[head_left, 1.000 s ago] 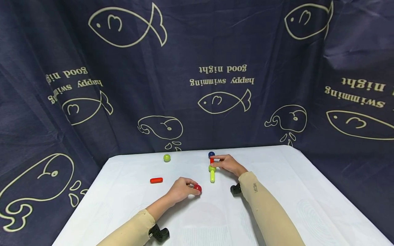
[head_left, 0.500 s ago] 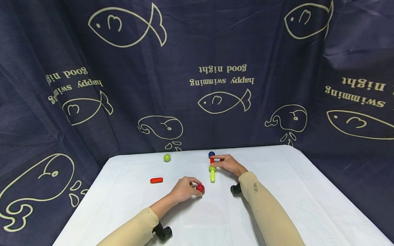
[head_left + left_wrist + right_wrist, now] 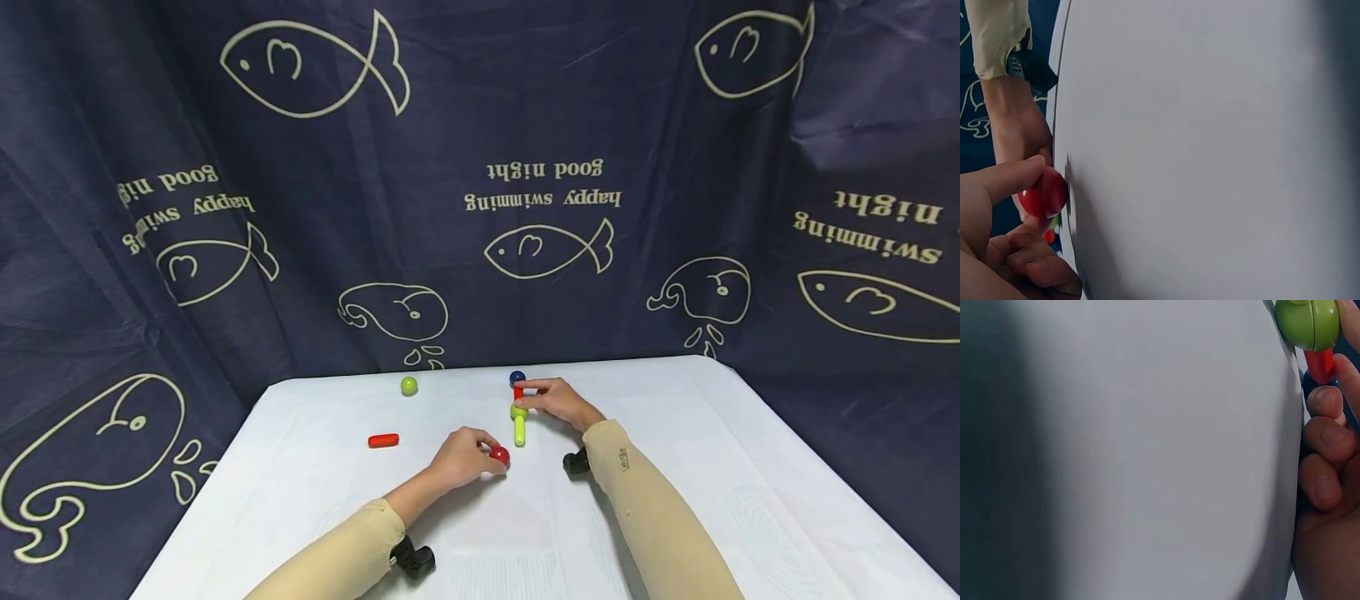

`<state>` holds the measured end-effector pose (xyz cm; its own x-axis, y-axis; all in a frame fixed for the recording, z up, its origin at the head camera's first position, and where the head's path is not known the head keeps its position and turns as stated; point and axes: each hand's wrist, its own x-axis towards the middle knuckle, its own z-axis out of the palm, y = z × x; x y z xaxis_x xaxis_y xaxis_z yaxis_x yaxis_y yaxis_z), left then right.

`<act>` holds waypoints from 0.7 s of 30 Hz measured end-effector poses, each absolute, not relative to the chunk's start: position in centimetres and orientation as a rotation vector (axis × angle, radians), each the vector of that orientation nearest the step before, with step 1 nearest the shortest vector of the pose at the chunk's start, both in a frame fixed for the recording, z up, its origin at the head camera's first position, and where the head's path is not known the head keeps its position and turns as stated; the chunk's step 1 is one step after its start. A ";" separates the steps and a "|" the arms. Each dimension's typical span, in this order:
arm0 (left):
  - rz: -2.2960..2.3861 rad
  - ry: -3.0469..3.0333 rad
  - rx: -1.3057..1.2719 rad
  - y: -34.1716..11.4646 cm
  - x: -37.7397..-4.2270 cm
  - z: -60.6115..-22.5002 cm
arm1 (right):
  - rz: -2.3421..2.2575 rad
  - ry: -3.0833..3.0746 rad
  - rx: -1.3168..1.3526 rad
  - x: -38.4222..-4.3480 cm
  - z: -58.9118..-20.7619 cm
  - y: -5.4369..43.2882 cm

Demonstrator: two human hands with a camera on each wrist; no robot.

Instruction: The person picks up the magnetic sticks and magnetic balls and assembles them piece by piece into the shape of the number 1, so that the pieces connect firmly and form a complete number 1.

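Note:
My left hand pinches a red ball between thumb and fingers, seen also in the left wrist view as a glossy red ball. Just beyond and right of it lies a row of joined toy pieces: a blue ball, a red rod, a green ball and a yellow-green rod. My right hand holds this row around the red rod and green ball. A small space separates the red ball from the yellow-green rod's near end. Fingers partly cover the red rod.
A loose green ball lies near the far edge of the white table. Left of my left hand lies a separate red rod. Behind the table hangs a dark blue curtain with fish drawings.
My left hand has moved right and slightly away from me, bringing the red ball closer to the yellow-green rod. The right hand and its row of pieces stay in place.

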<state>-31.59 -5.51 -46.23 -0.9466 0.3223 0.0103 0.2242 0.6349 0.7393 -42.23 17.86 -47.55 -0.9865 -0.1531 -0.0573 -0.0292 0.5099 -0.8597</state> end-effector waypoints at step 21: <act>1.176 2.835 0.343 -2.5 -32.0 -46.0 | -1.491 2.635 -0.184 -42.2 -47.6 17.9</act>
